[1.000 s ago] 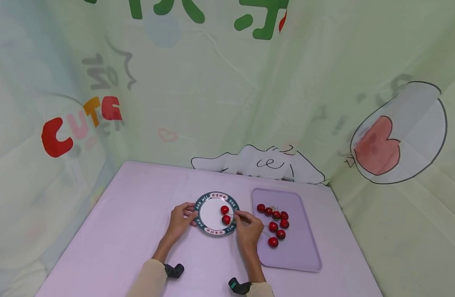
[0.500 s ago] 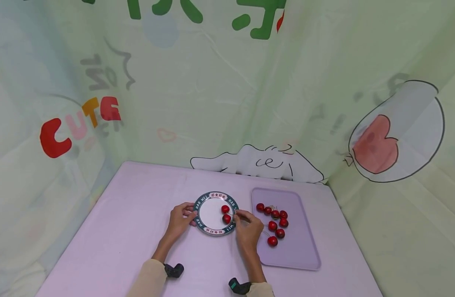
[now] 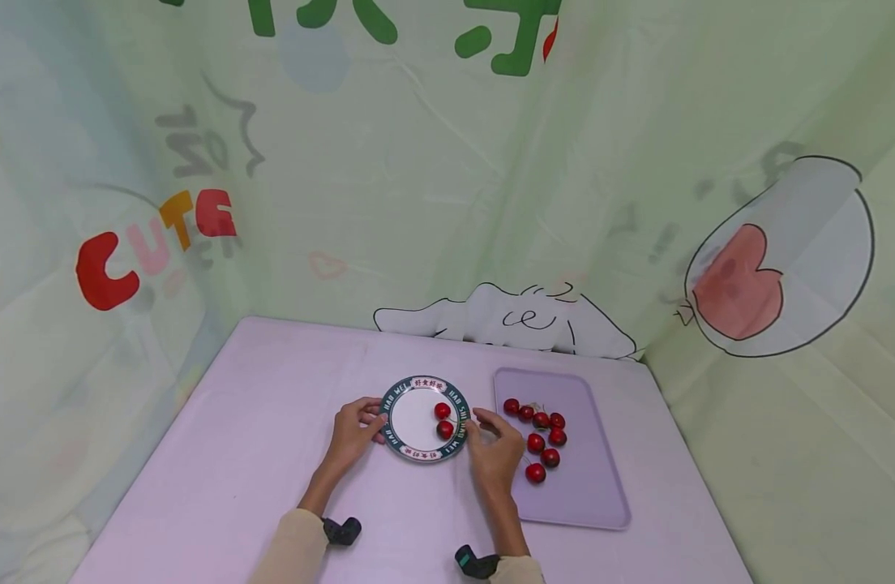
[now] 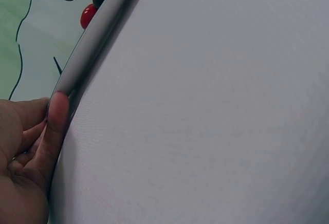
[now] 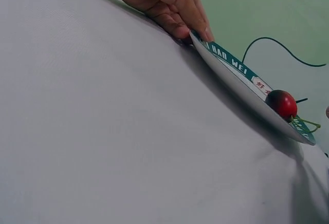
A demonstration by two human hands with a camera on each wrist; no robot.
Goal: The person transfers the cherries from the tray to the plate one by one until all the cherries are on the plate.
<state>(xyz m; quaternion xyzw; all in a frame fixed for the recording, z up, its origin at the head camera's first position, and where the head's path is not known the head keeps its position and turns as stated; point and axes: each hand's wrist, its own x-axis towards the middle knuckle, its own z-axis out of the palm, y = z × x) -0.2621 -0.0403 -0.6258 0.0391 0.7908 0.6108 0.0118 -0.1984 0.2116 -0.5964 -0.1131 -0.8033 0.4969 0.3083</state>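
A white plate (image 3: pixel 414 422) with a dark green lettered rim stands on the table, two red cherries (image 3: pixel 443 420) on its right side. My left hand (image 3: pixel 355 434) pinches the plate's left rim, thumb on top and fingers beneath. In the right wrist view the left hand (image 5: pixel 167 0) grips that rim, and one cherry (image 5: pixel 281 105) with a green stem shows at the near edge. My right hand (image 3: pixel 495 454) is beside the right rim, thumb and fingers spread, holding nothing. Only a fingertip of it shows in the right wrist view.
Right of the plate lies a purple tray (image 3: pixel 579 487) with several cherries (image 3: pixel 542 420) on it. The right hand is partly over the tray's left edge. A pale table (image 3: pixel 272 389) carries everything, and a printed curtain (image 3: pixel 418 203) hangs behind it.
My right hand has let go of the cherry stem at the plate's right rim and moved slightly right, its fingers spreading. The left hand keeps its grip on the plate.
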